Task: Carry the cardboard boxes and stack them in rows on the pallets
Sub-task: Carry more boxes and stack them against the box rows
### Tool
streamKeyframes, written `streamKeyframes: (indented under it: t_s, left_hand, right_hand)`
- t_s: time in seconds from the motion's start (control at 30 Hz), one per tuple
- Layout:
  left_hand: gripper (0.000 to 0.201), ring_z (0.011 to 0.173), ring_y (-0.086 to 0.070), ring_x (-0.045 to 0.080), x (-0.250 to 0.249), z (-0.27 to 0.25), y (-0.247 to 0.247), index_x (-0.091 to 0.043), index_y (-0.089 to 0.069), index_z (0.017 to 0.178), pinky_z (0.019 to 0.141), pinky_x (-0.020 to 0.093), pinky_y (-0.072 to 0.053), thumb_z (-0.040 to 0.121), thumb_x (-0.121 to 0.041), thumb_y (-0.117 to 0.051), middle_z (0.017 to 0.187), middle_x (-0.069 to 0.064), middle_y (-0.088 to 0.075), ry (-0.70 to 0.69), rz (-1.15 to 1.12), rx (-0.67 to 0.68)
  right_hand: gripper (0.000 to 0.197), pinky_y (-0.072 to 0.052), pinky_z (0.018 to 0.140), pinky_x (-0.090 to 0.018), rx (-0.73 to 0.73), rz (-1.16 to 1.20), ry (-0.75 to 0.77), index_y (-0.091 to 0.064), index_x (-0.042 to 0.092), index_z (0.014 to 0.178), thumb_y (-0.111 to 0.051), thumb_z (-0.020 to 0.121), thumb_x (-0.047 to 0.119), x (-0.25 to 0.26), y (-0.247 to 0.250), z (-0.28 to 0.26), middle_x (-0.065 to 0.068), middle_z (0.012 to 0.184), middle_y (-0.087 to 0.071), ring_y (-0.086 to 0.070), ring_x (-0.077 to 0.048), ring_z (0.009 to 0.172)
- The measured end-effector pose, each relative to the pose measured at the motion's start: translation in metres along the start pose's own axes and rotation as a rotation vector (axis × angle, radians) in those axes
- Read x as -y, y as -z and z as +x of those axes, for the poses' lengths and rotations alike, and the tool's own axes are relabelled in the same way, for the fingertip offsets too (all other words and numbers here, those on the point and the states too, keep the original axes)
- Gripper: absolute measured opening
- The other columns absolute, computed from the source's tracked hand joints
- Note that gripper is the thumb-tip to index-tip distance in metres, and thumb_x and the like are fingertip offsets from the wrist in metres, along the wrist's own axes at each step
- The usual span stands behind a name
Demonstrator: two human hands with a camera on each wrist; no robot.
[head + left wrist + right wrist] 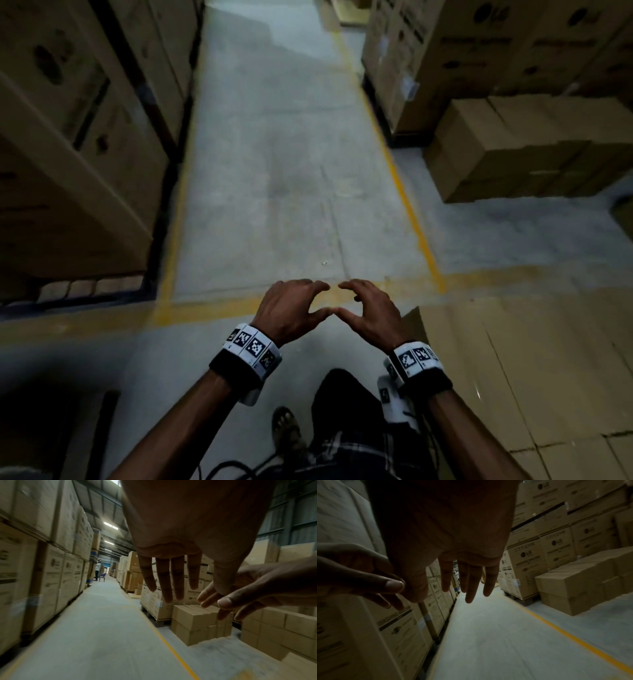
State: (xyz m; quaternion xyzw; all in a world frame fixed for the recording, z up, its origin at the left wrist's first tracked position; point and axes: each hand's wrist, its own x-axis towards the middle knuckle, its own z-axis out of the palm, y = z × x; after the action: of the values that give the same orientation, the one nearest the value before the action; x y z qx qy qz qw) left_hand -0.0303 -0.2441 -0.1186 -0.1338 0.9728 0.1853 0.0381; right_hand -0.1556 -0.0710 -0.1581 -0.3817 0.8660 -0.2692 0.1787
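Nothing is held: left hand (287, 310) and right hand (368, 313) hang relaxed, thumbs touching. A plain box (507, 150) should be approached squarely and gripped low at both sides.

Grey concrete floor (274, 154), yellow line (407, 202), dim light

Dim, motion-blurred, warped edges
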Motion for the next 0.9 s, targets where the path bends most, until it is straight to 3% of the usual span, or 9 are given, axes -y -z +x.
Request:
streamKeyframes:
  t_s: [0.1,0.47,0.63,0.9]
  left_hand:
    - [0.054,0.118,-0.064,0.020,0.020,0.066,0.015,-0.034,-0.056,0.139,0.092,0.037,-0.051,0.093,-0.062,-0.057,0.130,-0.007,-0.068,-0.057,0.011,0.029]
    - [0.055,0.114,-0.066,0.019,0.053,0.358,0.071,-0.036,-0.056,0.140,0.087,0.036,-0.052,0.094,-0.065,-0.056,0.131,-0.007,-0.068,-0.265,0.097,0.115]
    - [0.054,0.111,-0.067,0.017,0.042,0.484,0.092,-0.037,-0.058,0.138,0.085,0.034,-0.055,0.092,-0.066,-0.058,0.127,-0.007,-0.070,-0.320,0.085,0.146]
    - [0.053,0.108,-0.067,0.012,-0.030,0.676,0.078,-0.038,-0.060,0.135,0.079,0.031,-0.052,0.091,-0.066,-0.060,0.125,-0.011,-0.070,-0.505,0.042,0.254]
  right_hand:
    - [0.050,-0.053,0.087,-0.034,-0.033,-0.001,-0.054,-0.060,0.034,0.135,-0.072,0.090,0.050,-0.011,0.010,0.050,0.008,0.141,-0.056,-0.063,-0.017,0.116]
    - [0.049,-0.054,0.090,-0.036,-0.278,0.125,-0.250,-0.061,0.034,0.133,-0.072,0.088,0.051,-0.089,0.082,0.274,0.007,0.140,-0.057,-0.063,-0.018,0.115]
    - [0.050,-0.053,0.094,-0.037,-0.348,0.135,-0.327,-0.059,0.036,0.135,-0.071,0.089,0.052,-0.124,0.137,0.356,0.009,0.143,-0.055,-0.061,-0.017,0.120]
    - [0.049,-0.052,0.098,-0.039,-0.493,0.151,-0.524,-0.058,0.037,0.135,-0.071,0.089,0.051,-0.227,0.231,0.436,0.011,0.145,-0.053,-0.058,-0.016,0.123]
